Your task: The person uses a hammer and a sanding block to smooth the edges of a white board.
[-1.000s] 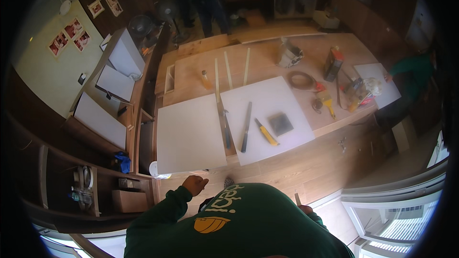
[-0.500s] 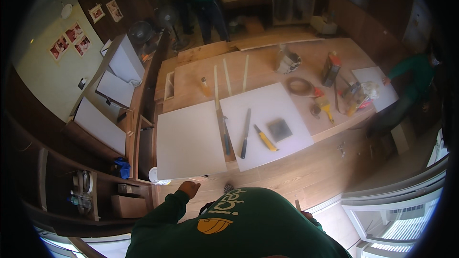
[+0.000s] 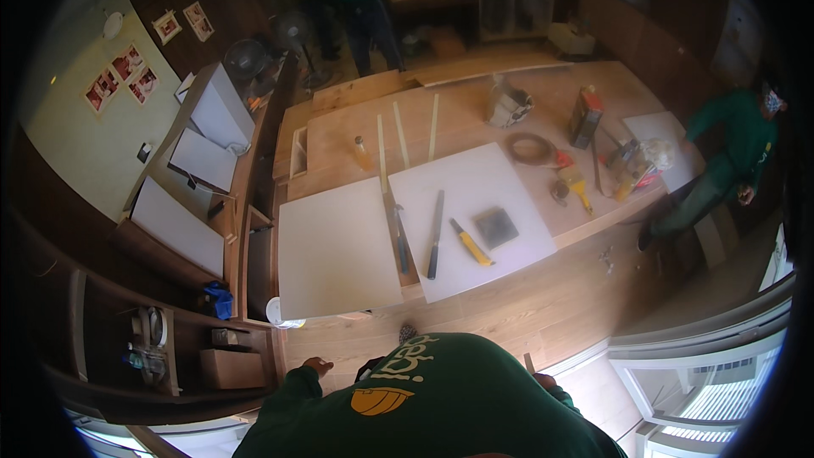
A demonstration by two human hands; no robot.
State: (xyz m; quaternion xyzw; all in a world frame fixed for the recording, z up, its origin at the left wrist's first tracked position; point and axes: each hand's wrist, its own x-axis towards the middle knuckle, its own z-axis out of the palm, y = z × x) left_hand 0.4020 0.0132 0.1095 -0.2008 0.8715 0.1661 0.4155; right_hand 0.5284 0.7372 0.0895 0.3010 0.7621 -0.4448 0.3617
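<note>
My left hand (image 3: 318, 365) hangs free over the wooden floor, just below the near edge of a white panel (image 3: 339, 246) on the low workbench (image 3: 593, 212), fingers loose and holding nothing. My right hand (image 3: 543, 380) barely shows past my green shirt; a thin stick (image 3: 527, 362) pokes up beside it, and its grip is hidden. A second white panel (image 3: 500, 174) lies to the right, carrying a dark long tool (image 3: 435, 233), a yellow utility knife (image 3: 469, 243) and a grey square block (image 3: 495, 226).
Wooden strips (image 3: 398, 131), a small bottle (image 3: 362, 151), a coil (image 3: 530, 148), a can (image 3: 585, 116) and a brush lie on the bench. A white cup (image 3: 275, 312) sits at its near left corner. White boards (image 3: 174, 225) lean at left. A person in green (image 3: 729, 153) crouches at right; others stand at the far end.
My left hand has come off the near edge of the left white panel and dropped back toward my body. The view has shifted slightly.
</note>
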